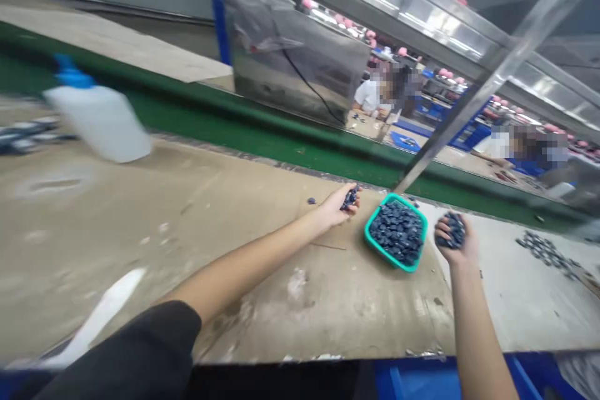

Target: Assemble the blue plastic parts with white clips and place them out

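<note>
A teal plastic basket [382,249] sits on the worn beige work table [290,300], heaped with small dark blue pieces. My left hand [340,206] is just left of the basket's far corner, with its fingers closed on a few of these pieces. My right hand [452,237] is just right of the basket, cupping a larger handful of them. Neither hand touches the basket. A single loose piece [311,200] lies beyond my left hand, and a scattered strip of pieces [546,254] lies further right.
A blurred white bottle with a blue cap [98,119] stands at the left, near more dark items. Behind the table run a green belt [262,137] and a steel housing [290,56]. Co-workers [375,95] sit beyond. Blue crates [422,381] line the near edge.
</note>
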{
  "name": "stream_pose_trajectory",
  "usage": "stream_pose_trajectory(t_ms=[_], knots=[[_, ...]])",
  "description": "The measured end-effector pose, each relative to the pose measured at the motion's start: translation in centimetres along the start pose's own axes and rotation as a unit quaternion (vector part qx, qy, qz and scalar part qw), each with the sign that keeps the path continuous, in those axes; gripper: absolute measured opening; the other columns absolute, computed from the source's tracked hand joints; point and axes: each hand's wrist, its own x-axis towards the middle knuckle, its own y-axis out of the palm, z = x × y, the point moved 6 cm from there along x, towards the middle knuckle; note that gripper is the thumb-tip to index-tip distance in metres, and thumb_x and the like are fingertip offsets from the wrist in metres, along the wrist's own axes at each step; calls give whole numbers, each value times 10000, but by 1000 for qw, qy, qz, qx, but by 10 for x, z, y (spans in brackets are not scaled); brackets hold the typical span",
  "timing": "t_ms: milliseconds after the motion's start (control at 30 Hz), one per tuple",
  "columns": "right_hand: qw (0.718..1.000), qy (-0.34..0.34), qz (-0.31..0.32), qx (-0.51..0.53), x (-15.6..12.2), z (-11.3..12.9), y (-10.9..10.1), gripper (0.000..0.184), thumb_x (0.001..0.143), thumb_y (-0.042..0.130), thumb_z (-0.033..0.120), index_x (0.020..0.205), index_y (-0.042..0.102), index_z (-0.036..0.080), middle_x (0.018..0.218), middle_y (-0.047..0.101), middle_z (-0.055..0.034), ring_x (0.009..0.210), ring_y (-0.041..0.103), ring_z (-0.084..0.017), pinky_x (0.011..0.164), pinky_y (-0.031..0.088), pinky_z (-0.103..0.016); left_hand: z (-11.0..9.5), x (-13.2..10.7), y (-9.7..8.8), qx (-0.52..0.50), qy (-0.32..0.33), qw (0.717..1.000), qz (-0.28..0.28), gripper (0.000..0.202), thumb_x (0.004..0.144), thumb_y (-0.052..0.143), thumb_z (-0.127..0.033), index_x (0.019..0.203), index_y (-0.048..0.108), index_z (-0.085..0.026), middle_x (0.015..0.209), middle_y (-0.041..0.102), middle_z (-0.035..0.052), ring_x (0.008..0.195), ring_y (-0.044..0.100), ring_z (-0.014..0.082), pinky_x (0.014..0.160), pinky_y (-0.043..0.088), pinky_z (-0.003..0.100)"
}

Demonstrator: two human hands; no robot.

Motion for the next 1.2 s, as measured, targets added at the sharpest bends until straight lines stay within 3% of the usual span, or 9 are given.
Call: stream_pose_trajectory(t_ms=[167, 300, 433, 567, 667, 833, 1000, 1133, 1200], knots=[[997, -6, -2, -73, 82, -4, 6, 221, 682, 565, 394, 744, 516, 188, 558, 521, 12, 412, 450, -84, 304, 303, -159, 24, 78, 44, 202, 93, 975, 17, 105, 759, 496, -154, 668, 542, -133, 539, 443, -27, 432, 386, 49, 374, 250, 136], [984, -60, 7, -170, 118, -23, 10, 237, 699, 539, 431, 764, 519, 204, 523, 523, 32, 375, 456, -106, 297, 301, -189, 33, 114, 62, 324, 186, 928, 9, 79, 739, 518, -183, 688, 573, -156, 644, 515, -4, 591, 473, 99, 500, 371, 172], [941, -138, 12, -309, 115, -26, 10, 155, 677, 596, 342, 724, 582, 195, 607, 581, 18, 494, 529, -126, 463, 430, -238, 39, 118, 66, 418, 245, 874, 33, 79, 702, 524, -160, 772, 560, -169, 833, 569, 20, 839, 505, 160, 775, 411, 255], [889, -156, 78, -424, 102, -27, 21, 97, 644, 633, 269, 719, 646, 208, 777, 647, -13, 787, 576, -186, 804, 418, -315, 40, 111, 71, 531, 298, 788, 95, 213, 697, 427, -134, 867, 555, -152, 882, 601, 34, 853, 537, 166, 825, 404, 284], [858, -163, 128, -470, 91, -25, 28, 111, 675, 608, 255, 768, 654, 215, 796, 641, -25, 791, 569, -192, 822, 401, -342, 41, 111, 71, 534, 284, 785, 134, 286, 685, 384, -142, 871, 601, -134, 947, 631, 51, 912, 550, 182, 861, 400, 289], [771, -234, 202, -557, 70, -23, 37, 181, 735, 568, 250, 893, 640, 199, 936, 617, -77, 909, 559, -211, 821, 419, -356, 43, 110, 71, 506, 277, 802, 157, 360, 674, 389, -159, 948, 619, -115, 1031, 634, 65, 974, 555, 195, 902, 399, 290], [804, -213, 202, -517, 59, -23, 30, 141, 756, 571, 291, 723, 674, 201, 1099, 580, -80, 1039, 521, -229, 911, 375, -377, 47, 108, 72, 545, 282, 775, 149, 424, 781, 380, -228, 1162, 506, -89, 1138, 582, 98, 1044, 529, 191, 938, 379, 306], [903, -185, 134, -365, 65, -25, 14, 194, 732, 594, 363, 666, 673, 198, 939, 650, -74, 933, 575, -227, 882, 401, -383, 56, 101, 82, 650, 277, 678, 203, 435, 848, 359, -326, 1243, 443, -164, 1290, 458, 65, 1175, 424, 196, 1011, 290, 336], [931, -196, 75, -300, 69, -25, 2, 279, 749, 538, 437, 651, 644, 198, 851, 663, -70, 886, 591, -226, 854, 424, -394, 58, 96, 88, 674, 290, 637, 237, 455, 856, 361, -337, 1289, 384, -199, 1340, 396, 37, 1213, 377, 186, 1030, 258, 323]])
